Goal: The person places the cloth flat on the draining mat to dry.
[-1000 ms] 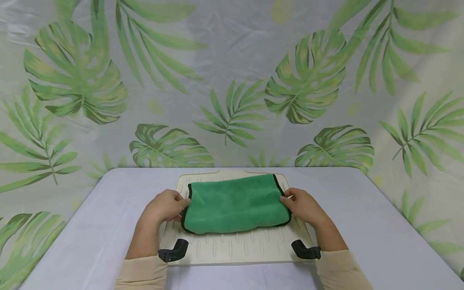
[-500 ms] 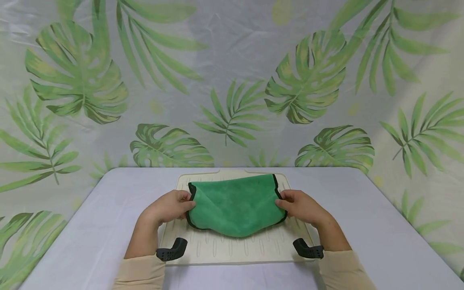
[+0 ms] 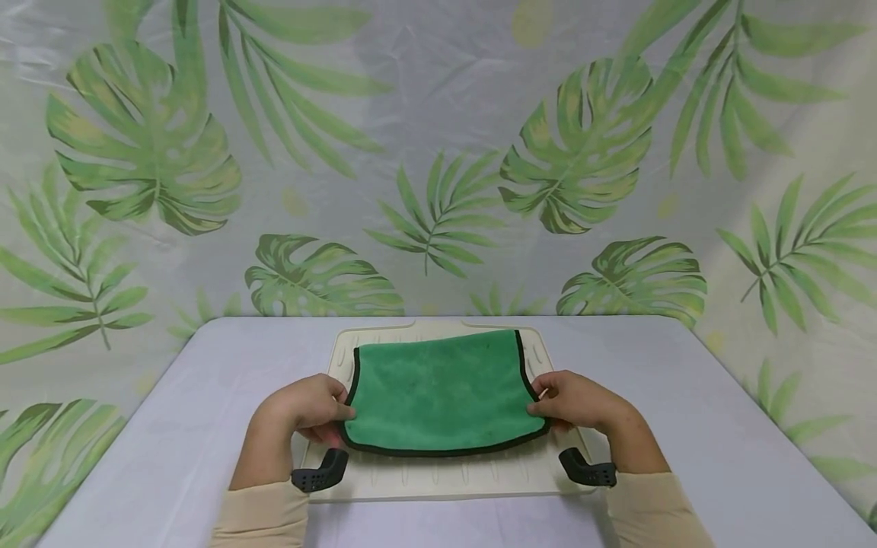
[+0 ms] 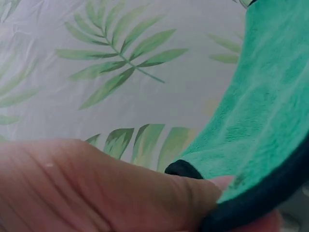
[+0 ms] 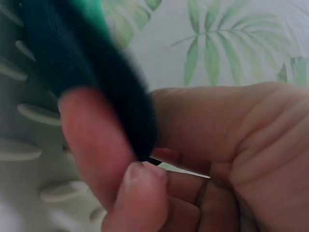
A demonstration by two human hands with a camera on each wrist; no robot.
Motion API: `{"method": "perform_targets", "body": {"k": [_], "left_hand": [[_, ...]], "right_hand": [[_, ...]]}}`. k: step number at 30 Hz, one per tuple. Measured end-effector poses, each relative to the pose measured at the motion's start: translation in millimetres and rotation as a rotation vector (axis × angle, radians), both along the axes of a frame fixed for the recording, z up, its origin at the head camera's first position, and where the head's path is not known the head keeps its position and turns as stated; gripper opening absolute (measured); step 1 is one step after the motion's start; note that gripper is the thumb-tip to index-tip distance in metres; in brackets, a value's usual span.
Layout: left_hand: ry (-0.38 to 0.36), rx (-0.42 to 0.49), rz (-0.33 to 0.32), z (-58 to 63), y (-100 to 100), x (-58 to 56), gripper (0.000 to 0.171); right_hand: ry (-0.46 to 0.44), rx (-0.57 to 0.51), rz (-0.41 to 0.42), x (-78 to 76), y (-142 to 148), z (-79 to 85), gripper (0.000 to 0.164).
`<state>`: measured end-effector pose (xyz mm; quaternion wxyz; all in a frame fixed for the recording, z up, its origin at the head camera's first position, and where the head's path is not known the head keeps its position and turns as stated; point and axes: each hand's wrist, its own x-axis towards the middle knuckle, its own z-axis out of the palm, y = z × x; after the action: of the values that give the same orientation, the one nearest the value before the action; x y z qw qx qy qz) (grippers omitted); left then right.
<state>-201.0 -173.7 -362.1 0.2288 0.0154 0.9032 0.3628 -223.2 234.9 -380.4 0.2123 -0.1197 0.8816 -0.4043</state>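
A green cloth (image 3: 438, 396) with black trim lies over a cream ribbed board, its near edge bowed toward the person. At its left edge the left hand (image 3: 308, 407) pinches the trim between thumb and fingers. The right hand (image 3: 578, 399) pinches the opposite side edge near the right corner. In the left wrist view the thumb (image 4: 159, 193) lies over the cloth (image 4: 270, 96), which rises and curves away. Close up in the right wrist view, fingers (image 5: 94, 140) sit on one side of the dark trim (image 5: 120, 96) and the thumb on the other.
Under the cloth is the cream ribbed board (image 3: 411, 483), resting on a white-covered table (image 3: 699, 426). A leaf-print sheet (image 3: 438, 114) hangs behind the table. Each wrist carries a black camera mount (image 3: 322, 470).
Both hands have come nearer the person and slightly apart. The cloth's near edge, sagging and rolled under half a second ago, now shows its black trim and spreads flatter.
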Motion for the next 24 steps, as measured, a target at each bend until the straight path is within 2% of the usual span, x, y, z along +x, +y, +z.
{"method": "perform_targets", "body": {"k": [5, 8, 10, 12, 15, 17, 19, 21, 24], "left_hand": [[-0.014, -0.039, -0.007, -0.9, -1.4, 1.5, 0.033], [-0.032, -0.052, -0.003, -2.4, -0.6, 1.9, 0.032], [-0.041, -0.051, 0.003, -3.6, 0.1, 1.0, 0.030], [-0.024, -0.042, 0.018, -5.0, 0.7, -1.5, 0.024], [0.068, -0.008, 0.053, -9.3, 3.7, -9.1, 0.019], [0.168, 0.029, 0.091, -14.3, 8.1, -15.8, 0.023], [0.245, 0.089, 0.134, -20.5, 14.2, -22.1, 0.028], [0.279, 0.157, 0.178, -26.4, 20.5, -26.6, 0.035], [0.297, 0.232, 0.219, -31.8, 28.2, -30.1, 0.046]], "right_hand": [[-0.086, 0.006, 0.028, 3.2, 1.4, 1.9, 0.017], [-0.154, 0.031, 0.044, 5.1, 1.1, 1.9, 0.022], [-0.167, 0.056, 0.045, 5.6, 0.6, 1.2, 0.027], [-0.106, 0.080, 0.031, 4.3, -0.4, -0.2, 0.022], [0.063, 0.088, -0.058, -0.1, -4.1, -4.0, 0.013], [0.172, 0.079, -0.143, -4.2, -8.3, -8.2, 0.026], [0.239, 0.066, -0.202, -7.1, -13.7, -12.9, 0.037], [0.270, 0.058, -0.229, -9.2, -19.5, -18.0, 0.043], [0.312, 0.045, -0.225, -11.3, -26.2, -23.9, 0.043]]}}
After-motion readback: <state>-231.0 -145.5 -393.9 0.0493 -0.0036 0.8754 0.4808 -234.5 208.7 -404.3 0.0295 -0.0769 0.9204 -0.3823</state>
